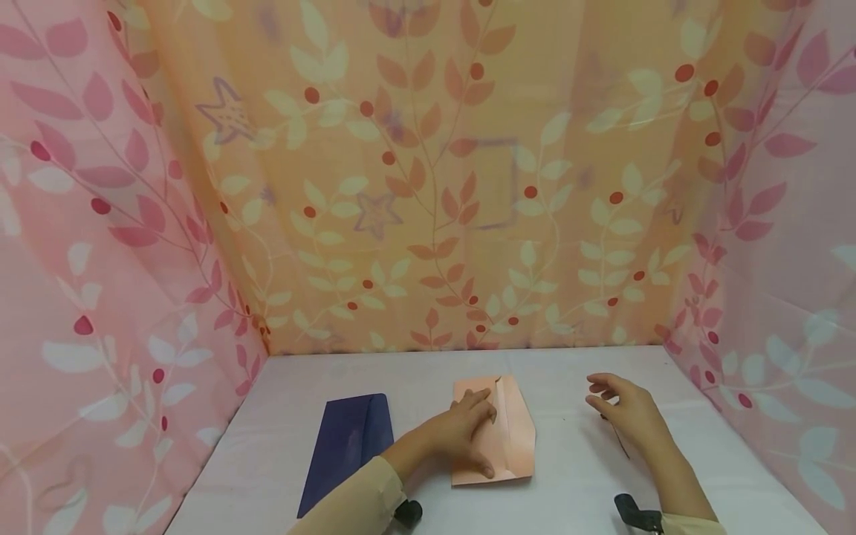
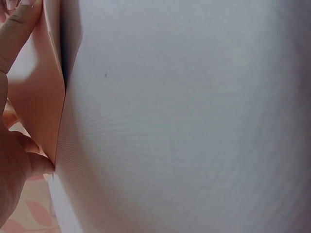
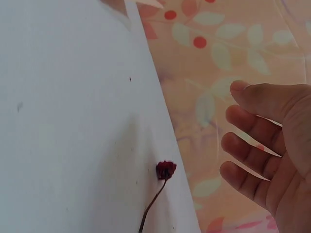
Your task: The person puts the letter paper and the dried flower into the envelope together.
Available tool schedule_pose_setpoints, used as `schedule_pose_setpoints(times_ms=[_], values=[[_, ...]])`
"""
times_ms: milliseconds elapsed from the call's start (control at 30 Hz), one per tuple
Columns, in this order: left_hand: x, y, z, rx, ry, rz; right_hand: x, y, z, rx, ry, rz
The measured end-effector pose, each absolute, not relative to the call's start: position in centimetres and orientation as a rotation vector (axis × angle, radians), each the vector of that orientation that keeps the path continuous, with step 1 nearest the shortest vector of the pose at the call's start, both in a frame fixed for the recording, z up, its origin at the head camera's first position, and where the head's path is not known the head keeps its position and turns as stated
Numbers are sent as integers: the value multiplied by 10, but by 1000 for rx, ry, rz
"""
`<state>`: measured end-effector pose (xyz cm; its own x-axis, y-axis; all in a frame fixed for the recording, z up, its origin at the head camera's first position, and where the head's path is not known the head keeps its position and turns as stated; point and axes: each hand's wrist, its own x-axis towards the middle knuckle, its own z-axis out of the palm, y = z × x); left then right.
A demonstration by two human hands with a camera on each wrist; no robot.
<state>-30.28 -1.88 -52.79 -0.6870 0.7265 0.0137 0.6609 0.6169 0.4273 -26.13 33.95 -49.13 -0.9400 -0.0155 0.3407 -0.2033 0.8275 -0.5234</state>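
My left hand (image 1: 461,432) rests on a peach paper envelope (image 1: 519,438) with its fingers and thumb spread. The envelope's pointed flap lies on its right side. In the left wrist view, fingertips press at the edge of the peach envelope (image 2: 41,109). To the right, my right hand (image 1: 631,412) hovers over the table with nothing held, its fingers loosely bent and apart. A small dried red flower (image 3: 165,170) with a thin brown stem (image 3: 151,203) lies on the white tabletop under it. The head view shows only part of that stem (image 1: 622,443), beside the wrist.
A dark blue envelope (image 1: 341,446) lies left of the peach one, partly behind my left forearm. The white table (image 1: 562,371) meets a patterned curtain (image 1: 428,186) at the back. Pink patterned curtains (image 1: 87,260) flank both sides. Tiny dark specks dot the tabletop.
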Motion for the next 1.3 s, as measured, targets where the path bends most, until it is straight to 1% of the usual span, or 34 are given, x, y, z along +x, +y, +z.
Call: schedule_pose_setpoints(times_ms=[233, 467, 733, 1133, 1300], values=[[-302, -19, -527, 1161, 2675, 618, -263, 359, -501, 98, -2725, 809], [-303, -19, -530, 1183, 2675, 640, -263, 368, -508, 30, -2785, 809], [-303, -19, -527, 1172, 2668, 628, -263, 374, -518, -67, -2888, 897], [-304, -20, -529, 1167, 2657, 633, -266, 376, -530, -67, -2940, 804], [-304, -19, -530, 1171, 2660, 633, -264, 373, -528, -130, -2951, 772]])
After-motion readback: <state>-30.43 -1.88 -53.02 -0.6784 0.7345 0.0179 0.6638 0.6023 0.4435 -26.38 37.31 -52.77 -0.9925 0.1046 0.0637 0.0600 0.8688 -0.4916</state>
